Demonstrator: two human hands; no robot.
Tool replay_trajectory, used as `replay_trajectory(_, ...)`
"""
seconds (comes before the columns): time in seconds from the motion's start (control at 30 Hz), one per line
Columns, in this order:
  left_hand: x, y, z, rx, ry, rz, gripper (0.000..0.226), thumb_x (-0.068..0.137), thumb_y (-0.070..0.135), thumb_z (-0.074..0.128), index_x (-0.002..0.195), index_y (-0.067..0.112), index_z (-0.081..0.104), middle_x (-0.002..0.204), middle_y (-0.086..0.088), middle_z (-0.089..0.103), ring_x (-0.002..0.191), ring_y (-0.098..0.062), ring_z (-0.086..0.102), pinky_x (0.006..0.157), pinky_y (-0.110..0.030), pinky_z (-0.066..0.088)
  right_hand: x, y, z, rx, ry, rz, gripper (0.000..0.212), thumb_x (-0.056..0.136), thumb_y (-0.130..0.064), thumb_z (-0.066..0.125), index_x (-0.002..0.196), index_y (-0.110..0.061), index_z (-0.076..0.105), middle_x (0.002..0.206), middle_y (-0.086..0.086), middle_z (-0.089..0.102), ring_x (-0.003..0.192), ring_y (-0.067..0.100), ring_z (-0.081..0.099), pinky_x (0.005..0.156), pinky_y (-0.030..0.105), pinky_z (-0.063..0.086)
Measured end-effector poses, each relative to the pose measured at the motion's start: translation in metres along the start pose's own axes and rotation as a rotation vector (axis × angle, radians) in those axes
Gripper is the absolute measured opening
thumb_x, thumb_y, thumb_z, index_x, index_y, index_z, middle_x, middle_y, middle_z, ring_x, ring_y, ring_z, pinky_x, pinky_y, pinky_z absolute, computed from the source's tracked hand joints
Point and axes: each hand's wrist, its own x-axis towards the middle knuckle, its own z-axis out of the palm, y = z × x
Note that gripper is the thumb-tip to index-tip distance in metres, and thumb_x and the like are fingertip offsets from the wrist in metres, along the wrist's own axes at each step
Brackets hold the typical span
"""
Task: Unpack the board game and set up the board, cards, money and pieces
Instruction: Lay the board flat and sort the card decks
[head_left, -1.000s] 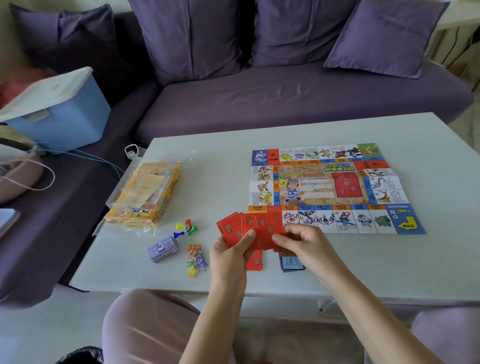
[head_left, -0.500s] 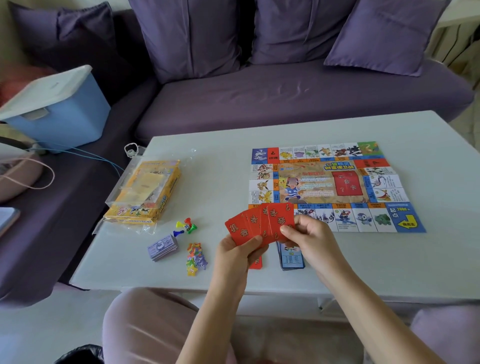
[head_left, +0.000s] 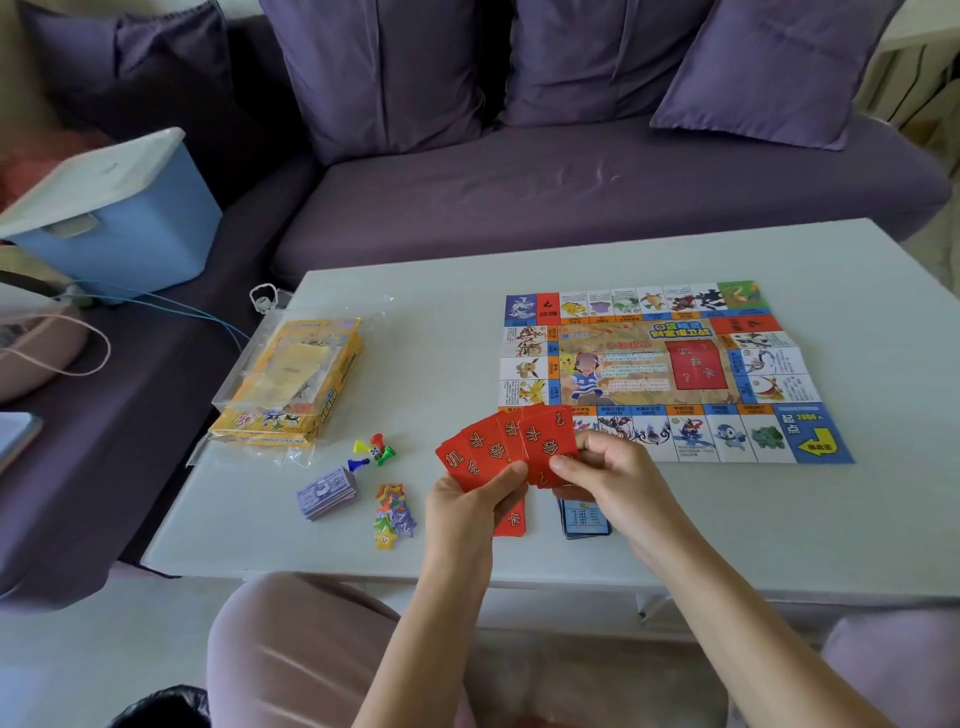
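Note:
The colourful game board (head_left: 660, 369) lies unfolded on the white table (head_left: 447, 374). Just above the table's near edge, my left hand (head_left: 467, 506) holds a fan of red cards (head_left: 498, 452); my right hand (head_left: 608, 473) pinches the rightmost card of that fan. Under my hands, one red card (head_left: 511, 522) and a stack of blue cards (head_left: 584, 519) lie on the table. To the left are a stack of purple money (head_left: 327, 491), a heap of coloured star tokens (head_left: 392, 514) and the plastic pawns with a die (head_left: 374, 449).
The yellow game box (head_left: 291, 384) in its clear wrap lies at the table's left side. A purple sofa (head_left: 571, 171) with cushions runs behind the table. A blue lidded bin (head_left: 114, 213) sits on the sofa at left, with cables beside it.
Both hands have risen slightly and moved toward the board with the red cards. The fan has spread wider. The blue card stack, hidden before, now shows under my right hand.

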Motion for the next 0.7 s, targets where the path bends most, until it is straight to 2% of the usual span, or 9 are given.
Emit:
replay_trajectory(0.1,-0.0001,0.0023,0.0012,-0.022,-0.046,-0.032,0.014,0.084,0.001,0.064,0.098,0.004,0.063,0.089,-0.009,0.074,0.084,-0.023,0.07,0.079,-0.031,0.058,-0.0003,-0.001,0.0004,0.016,0.05,-0.01,0.012,0.089,-0.005,0.063,0.089,-0.015,0.068,0.083,0.004,0.074,0.069,0.009,0.07,0.06,0.015,0.052)
replay_trajectory(0.2,0.0016,0.0036,0.0013,-0.039,-0.066,-0.045,0.013,0.09,0.001,0.057,0.103,0.002,0.061,0.094,-0.011,0.073,0.083,-0.022,0.07,0.076,-0.029,0.059,0.0019,-0.0016,-0.002,-0.02,0.114,-0.006,0.012,0.089,-0.008,0.064,0.087,-0.019,0.068,0.087,0.003,0.073,0.071,0.012,0.07,0.059,0.015,0.052)
replay_trajectory(0.33,0.0,0.0039,0.0015,0.023,-0.057,-0.012,0.013,0.085,0.002,0.063,0.098,0.005,0.064,0.093,-0.011,0.073,0.083,-0.022,0.07,0.076,-0.029,0.059,0.0011,-0.0027,-0.0027,-0.016,0.099,-0.013,0.013,0.089,-0.009,0.064,0.086,-0.021,0.069,0.083,0.0,0.073,0.068,0.005,0.068,0.057,0.012,0.049)
replay_trajectory(0.43,-0.0022,0.004,0.0025,0.061,-0.064,-0.003,0.013,0.083,0.003,0.066,0.095,0.006,0.066,0.092,-0.011,0.074,0.082,-0.023,0.07,0.074,-0.028,0.059,-0.0003,-0.0022,-0.0009,-0.009,0.031,-0.013,0.01,0.089,-0.009,0.063,0.088,-0.017,0.07,0.08,0.0,0.074,0.071,0.007,0.068,0.06,0.012,0.049)
replay_trajectory(0.6,-0.0031,0.0084,0.0049,-0.043,-0.125,-0.049,0.009,0.092,0.002,0.053,0.094,0.003,0.062,0.083,-0.006,0.075,0.083,-0.022,0.07,0.072,-0.029,0.059,0.0032,0.0025,-0.0045,0.006,0.094,-0.01,0.011,0.09,-0.009,0.062,0.091,-0.018,0.069,0.083,-0.001,0.074,0.074,0.01,0.069,0.062,0.014,0.051)
replay_trajectory(0.7,-0.0021,0.0087,0.0033,-0.034,-0.155,-0.028,0.013,0.095,0.003,0.048,0.097,0.004,0.061,0.086,-0.006,0.075,0.084,-0.02,0.07,0.075,-0.03,0.059,0.0067,0.0049,-0.0067,0.016,0.097,0.016,0.012,0.091,-0.008,0.061,0.094,-0.017,0.068,0.086,0.0,0.074,0.076,0.014,0.069,0.066,0.019,0.053)
